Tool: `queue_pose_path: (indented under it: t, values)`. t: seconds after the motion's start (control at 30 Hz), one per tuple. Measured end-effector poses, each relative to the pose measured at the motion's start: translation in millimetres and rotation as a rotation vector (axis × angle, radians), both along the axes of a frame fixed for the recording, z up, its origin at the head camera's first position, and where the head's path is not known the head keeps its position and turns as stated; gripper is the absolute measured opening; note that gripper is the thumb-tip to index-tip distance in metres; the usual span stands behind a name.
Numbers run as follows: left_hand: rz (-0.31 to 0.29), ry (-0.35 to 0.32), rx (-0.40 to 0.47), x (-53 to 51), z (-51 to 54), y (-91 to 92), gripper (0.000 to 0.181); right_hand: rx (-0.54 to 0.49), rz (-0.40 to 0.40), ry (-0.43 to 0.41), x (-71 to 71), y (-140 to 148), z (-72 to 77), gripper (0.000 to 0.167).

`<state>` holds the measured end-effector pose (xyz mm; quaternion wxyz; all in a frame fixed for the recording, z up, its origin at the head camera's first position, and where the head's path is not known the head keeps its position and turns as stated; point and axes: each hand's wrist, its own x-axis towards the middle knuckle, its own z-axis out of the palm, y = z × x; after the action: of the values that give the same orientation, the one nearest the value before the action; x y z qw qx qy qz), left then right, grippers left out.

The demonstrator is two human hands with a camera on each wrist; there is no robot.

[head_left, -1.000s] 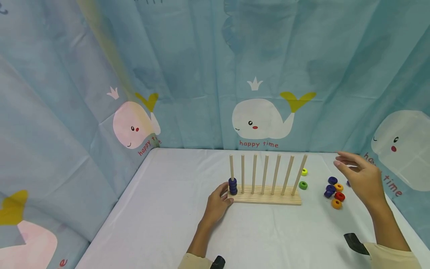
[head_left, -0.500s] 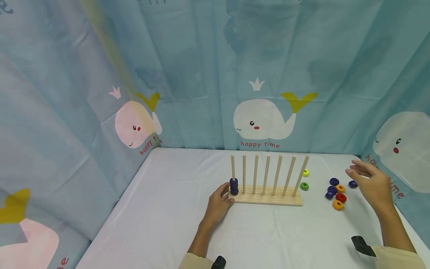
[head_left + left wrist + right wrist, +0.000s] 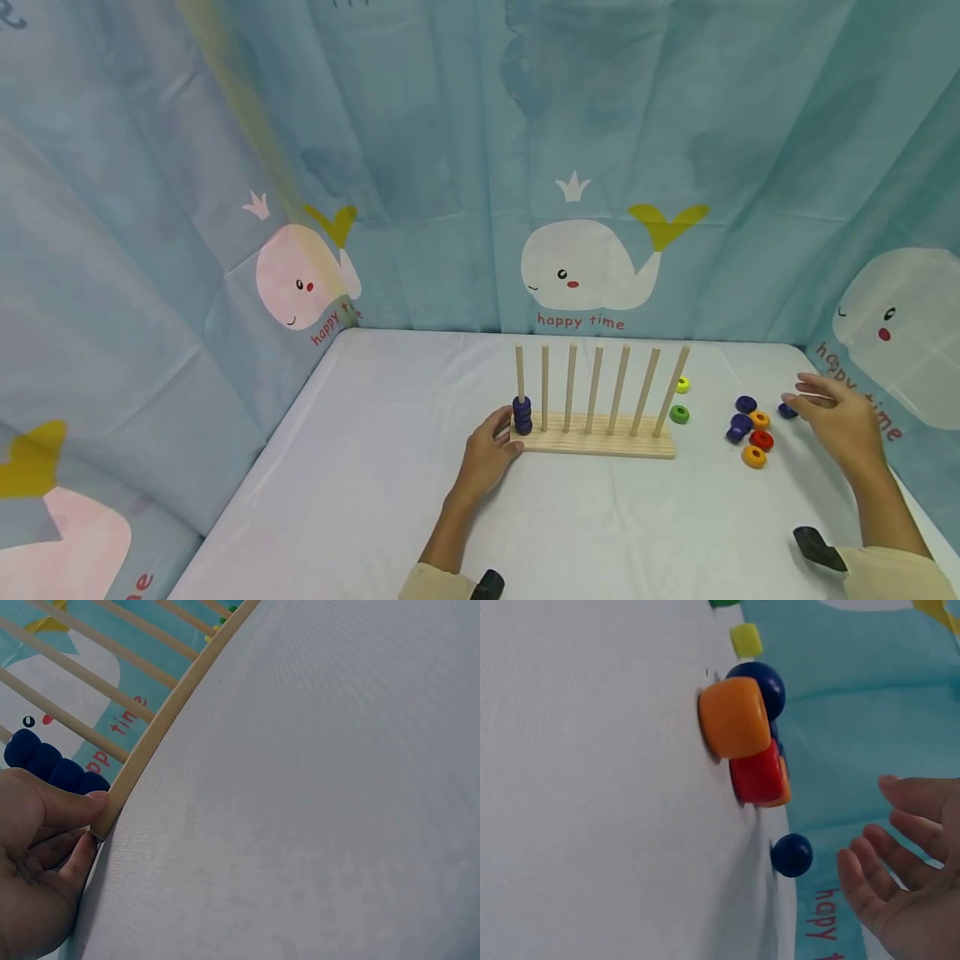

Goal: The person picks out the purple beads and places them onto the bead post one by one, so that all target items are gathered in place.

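Observation:
A wooden peg rack [image 3: 592, 446] with a row of upright pegs stands on the white table. Several dark blue beads [image 3: 522, 417] are stacked low on its leftmost peg. My left hand [image 3: 486, 454] grips the left end of the rack's base, thumb on one side and fingers on the other, as the left wrist view shows. Over at the right, my right hand [image 3: 843, 423] hovers with fingers loosely bent and nothing in them. Just beyond its fingertips lies a single dark blue bead [image 3: 785, 412], which in the right wrist view [image 3: 791, 855] sits apart from the fingers.
Left of that bead is a loose cluster: blue beads [image 3: 742, 422], orange beads [image 3: 754, 457] and a red bead [image 3: 761, 440]. A green bead [image 3: 679, 414] and a yellow bead [image 3: 682, 385] lie by the rack's right end. A whale-print curtain [image 3: 435, 250] hangs behind the table.
My right hand has moved right and then lower, toward the lone blue bead at the far right. The left hand keeps its grip on the rack, which stays in place.

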<state>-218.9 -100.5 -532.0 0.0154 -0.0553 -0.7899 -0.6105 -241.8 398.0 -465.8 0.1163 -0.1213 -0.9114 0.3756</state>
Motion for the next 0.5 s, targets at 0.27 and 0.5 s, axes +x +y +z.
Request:
queue_pose_path:
  t: [0.27,0.5]
  values:
    - [0.005,-0.002,0.0,0.0,-1.4,0.0,0.064,-0.03,0.005,-0.048,-3.5,9,-6.9,0.062]
    - [0.006,-0.002,-0.008,-0.3,-1.8,0.1,0.064,-0.041,0.01,-0.078,-8.8,16,-15.7,0.062]
